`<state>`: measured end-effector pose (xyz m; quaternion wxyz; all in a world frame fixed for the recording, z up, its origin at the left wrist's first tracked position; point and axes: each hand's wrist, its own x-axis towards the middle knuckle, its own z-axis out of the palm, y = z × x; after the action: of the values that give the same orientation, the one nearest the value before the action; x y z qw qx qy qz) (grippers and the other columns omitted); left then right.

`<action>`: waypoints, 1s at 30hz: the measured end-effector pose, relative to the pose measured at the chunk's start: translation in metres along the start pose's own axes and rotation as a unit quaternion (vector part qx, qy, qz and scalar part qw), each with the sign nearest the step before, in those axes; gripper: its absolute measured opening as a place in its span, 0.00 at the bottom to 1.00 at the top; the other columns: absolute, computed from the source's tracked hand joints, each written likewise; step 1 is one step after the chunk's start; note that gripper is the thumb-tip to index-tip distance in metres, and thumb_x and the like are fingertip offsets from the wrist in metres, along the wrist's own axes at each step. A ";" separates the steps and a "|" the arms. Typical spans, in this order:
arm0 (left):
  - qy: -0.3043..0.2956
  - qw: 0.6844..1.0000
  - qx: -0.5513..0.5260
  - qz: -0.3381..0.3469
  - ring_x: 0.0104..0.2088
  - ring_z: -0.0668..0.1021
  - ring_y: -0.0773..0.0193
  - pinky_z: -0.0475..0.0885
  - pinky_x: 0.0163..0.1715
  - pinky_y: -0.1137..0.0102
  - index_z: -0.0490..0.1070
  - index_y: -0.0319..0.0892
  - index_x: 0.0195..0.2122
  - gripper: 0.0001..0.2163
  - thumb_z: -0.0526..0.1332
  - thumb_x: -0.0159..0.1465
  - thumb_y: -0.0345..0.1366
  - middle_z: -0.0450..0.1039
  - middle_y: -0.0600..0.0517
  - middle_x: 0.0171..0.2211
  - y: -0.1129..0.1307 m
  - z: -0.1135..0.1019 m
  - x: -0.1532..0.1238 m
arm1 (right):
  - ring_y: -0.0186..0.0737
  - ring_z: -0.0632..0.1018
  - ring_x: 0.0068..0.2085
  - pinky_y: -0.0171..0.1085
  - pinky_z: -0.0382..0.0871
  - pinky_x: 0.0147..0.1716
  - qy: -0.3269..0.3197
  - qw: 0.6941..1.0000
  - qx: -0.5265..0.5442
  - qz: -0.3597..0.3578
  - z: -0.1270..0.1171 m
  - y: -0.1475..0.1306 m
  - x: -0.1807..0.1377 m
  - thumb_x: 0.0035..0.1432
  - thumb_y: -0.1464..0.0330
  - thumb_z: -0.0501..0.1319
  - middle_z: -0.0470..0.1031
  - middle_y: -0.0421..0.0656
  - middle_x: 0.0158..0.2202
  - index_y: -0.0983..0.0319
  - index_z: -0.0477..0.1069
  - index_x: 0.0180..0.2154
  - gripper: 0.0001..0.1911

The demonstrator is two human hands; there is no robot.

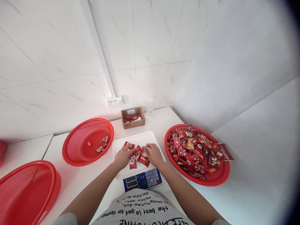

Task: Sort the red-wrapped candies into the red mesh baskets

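Note:
Several red snack packets [132,162] lie on the white pan [146,136] of a digital scale, between my two hands. My left hand [122,157] rests at the left of the pile, fingers stretched forward and touching packets. At the right, my right hand [154,154] has its fingers bent loosely over the edge of another packet, part of which is hidden under the fingertips. A shiny red packet [143,160] with yellow lettering lies just left of my right hand. Below the pan is the scale's blue keypad panel [142,180], with dark displays.
A red basket [223,178] heaped with packets stands at the right. Another red basket [79,137] at the left holds a few packets, and a third [50,187] is nearer. Behind the scale are a small cardboard box [138,123] of packets and a clear bottle [150,107].

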<state>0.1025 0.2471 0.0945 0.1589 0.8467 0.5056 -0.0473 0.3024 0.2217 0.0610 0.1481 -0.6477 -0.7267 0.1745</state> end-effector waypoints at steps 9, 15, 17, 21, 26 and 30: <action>0.090 0.962 -0.257 -0.004 0.49 0.70 0.58 0.66 0.49 0.61 0.62 0.46 0.53 0.27 0.51 0.52 0.20 0.68 0.48 0.49 0.017 -0.008 -0.019 | 0.43 0.68 0.50 0.43 0.60 0.51 0.040 0.975 0.219 -0.022 -0.011 -0.017 -0.023 0.57 0.67 0.53 0.70 0.47 0.48 0.60 0.68 0.49 0.18; -0.041 0.821 -0.569 -0.019 0.31 0.75 0.64 0.70 0.31 0.68 0.46 0.46 0.61 0.36 0.59 0.52 0.27 0.73 0.52 0.34 0.053 0.009 -0.054 | 0.45 0.73 0.45 0.45 0.66 0.47 -0.088 0.869 0.487 0.011 -0.005 -0.042 -0.067 0.53 0.54 0.57 0.73 0.46 0.45 0.58 0.68 0.49 0.24; -0.057 0.796 -0.602 -0.015 0.33 0.75 0.63 0.70 0.31 0.68 0.44 0.46 0.62 0.37 0.60 0.53 0.29 0.73 0.51 0.35 0.061 0.014 -0.060 | 0.44 0.73 0.45 0.46 0.65 0.47 -0.109 0.832 0.544 0.028 0.001 -0.046 -0.075 0.54 0.51 0.55 0.74 0.44 0.44 0.57 0.68 0.48 0.25; -0.058 0.832 -0.551 -0.019 0.36 0.76 0.62 0.71 0.36 0.67 0.51 0.45 0.60 0.30 0.59 0.56 0.34 0.74 0.52 0.35 0.057 0.014 -0.055 | 0.43 0.73 0.45 0.45 0.62 0.50 -0.097 0.769 0.626 0.087 0.001 -0.047 -0.077 0.55 0.50 0.54 0.75 0.44 0.42 0.59 0.71 0.44 0.24; 0.104 0.960 -0.256 -0.041 0.45 0.72 0.59 0.68 0.44 0.65 0.68 0.45 0.46 0.13 0.51 0.62 0.35 0.71 0.49 0.44 0.016 0.007 -0.020 | 0.39 0.74 0.37 0.40 0.66 0.42 -0.010 0.694 0.695 0.189 -0.015 -0.035 -0.073 0.52 0.52 0.58 0.75 0.43 0.35 0.61 0.72 0.32 0.19; 0.105 0.986 -0.118 -0.052 0.47 0.70 0.58 0.65 0.47 0.64 0.68 0.43 0.46 0.13 0.50 0.62 0.30 0.69 0.47 0.43 -0.015 0.005 0.013 | 0.36 0.73 0.27 0.36 0.66 0.32 -0.021 0.657 0.716 0.234 -0.024 -0.025 -0.075 0.46 0.54 0.62 0.71 0.39 0.22 0.61 0.67 0.25 0.17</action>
<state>0.0959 0.2630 0.0832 0.2011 0.7945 0.5652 0.0940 0.2992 0.1466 0.0941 0.5053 -0.4860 -0.2043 0.6832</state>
